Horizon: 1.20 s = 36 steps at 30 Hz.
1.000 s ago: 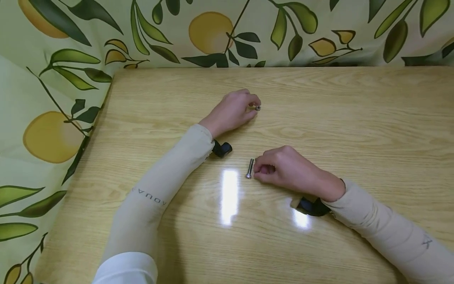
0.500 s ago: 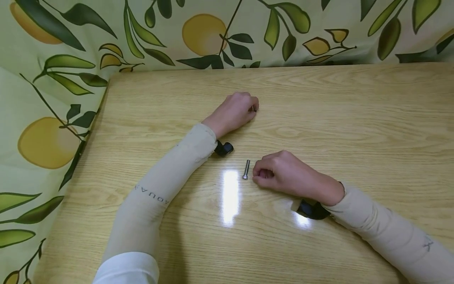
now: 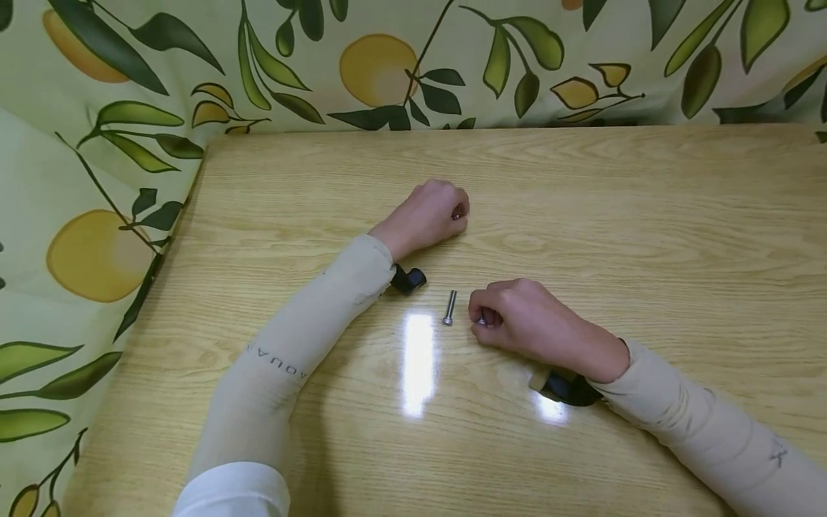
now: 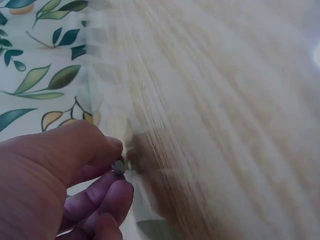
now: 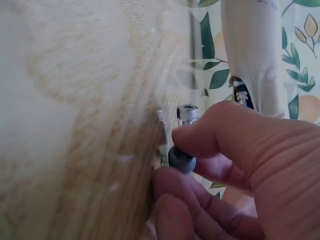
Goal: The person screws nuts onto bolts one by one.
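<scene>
A silver socket-head bolt [image 3: 449, 309] lies on the table, its head toward the person. Just right of it, the right hand [image 3: 533, 316] rests low over the wood. In the right wrist view, its thumb and forefinger pinch a second socket-head bolt [image 5: 182, 160], whose knurled head looks dark; the shank is hidden by the fingers. The lying bolt [image 5: 188, 113] shows beyond the thumb there. Farther back, the left hand [image 3: 426, 215] pinches a small grey metal piece [image 4: 119, 167] between thumb and fingertips. Most of that piece is covered, so its kind is unclear.
A light wood-grain table [image 3: 614, 215] spreads under both hands. Patterned cloth [image 3: 271, 64] hangs along its back and left edges. Dark wrist cameras [image 3: 408, 280] sit under both sleeves. Lamp glare [image 3: 418, 366] lies on the near tabletop.
The right hand has drawn slightly away from the lying bolt, widening the gap. The left hand has come a little nearer the person, its metal piece now mostly behind the fingers.
</scene>
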Available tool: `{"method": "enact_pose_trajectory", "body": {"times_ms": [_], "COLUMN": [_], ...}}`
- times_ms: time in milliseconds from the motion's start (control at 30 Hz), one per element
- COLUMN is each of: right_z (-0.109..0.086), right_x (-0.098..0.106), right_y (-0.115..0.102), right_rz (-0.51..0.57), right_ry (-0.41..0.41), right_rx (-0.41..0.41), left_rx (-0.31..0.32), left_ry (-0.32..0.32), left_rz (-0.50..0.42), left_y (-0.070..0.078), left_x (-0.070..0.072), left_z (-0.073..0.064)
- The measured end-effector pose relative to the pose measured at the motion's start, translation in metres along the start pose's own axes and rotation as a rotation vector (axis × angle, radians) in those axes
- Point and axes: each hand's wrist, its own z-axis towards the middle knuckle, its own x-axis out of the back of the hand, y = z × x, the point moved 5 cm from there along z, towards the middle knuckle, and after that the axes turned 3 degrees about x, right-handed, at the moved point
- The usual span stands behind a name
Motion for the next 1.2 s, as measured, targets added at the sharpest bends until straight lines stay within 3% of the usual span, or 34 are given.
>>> {"method": "enact_pose_trajectory", "body": {"times_ms": [167,333,600,767,900,1200], "right_z": [-0.001,-0.001,0.002,0.002,0.003,0.009], "right_x": [0.005,0.009,0.016,0.017,0.013,0.009], "right_y": [0.005,0.021,0.04,0.055,0.067,0.079], "right_rz": [-0.03,0.027,0.156,0.338,0.503,0.742], "right_ry": [0.056,0.054,0.13,0.184,0.22,0.314], "right_rx": [-0.07,-0.195,-0.257,-0.354,-0.458,-0.484], "left_rx": [-0.004,0.051,0.111,0.184,0.194,0.208], "left_ry": [0.081,0.151,0.237,0.229,0.203,0.195], "left_rz": [-0.099,-0.272,-0.545,-0.799,-0.969,-1.124], "left_y": [-0.002,-0.011,-0.025,-0.032,-0.035,-0.037], "left_x": [0.005,0.007,0.001,-0.014,-0.029,-0.042], "left_z": [-0.015,-0.035,-0.064,-0.077,-0.079,-0.079]}}
